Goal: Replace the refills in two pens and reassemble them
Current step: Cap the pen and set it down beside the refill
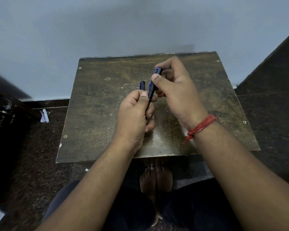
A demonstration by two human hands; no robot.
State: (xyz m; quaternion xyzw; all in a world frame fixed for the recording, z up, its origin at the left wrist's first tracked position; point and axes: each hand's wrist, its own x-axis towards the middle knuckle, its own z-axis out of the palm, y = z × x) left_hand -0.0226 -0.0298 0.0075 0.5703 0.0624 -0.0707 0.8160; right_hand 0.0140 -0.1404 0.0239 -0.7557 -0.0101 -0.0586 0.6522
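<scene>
Left hand [133,114] gripping both pens, right hand [175,87] pinching tilted pen [151,90], top end up-right

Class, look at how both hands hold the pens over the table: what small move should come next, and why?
Probably twist the shared pen apart or tight: the right hand pinches its upper end, the left hand grips its lower part. A second pen waits in the left hand.

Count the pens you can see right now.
2. One pen is pinched by the right hand and the left hand. A second pen sticks up from the left fist. Loose parts may be hidden.
</scene>
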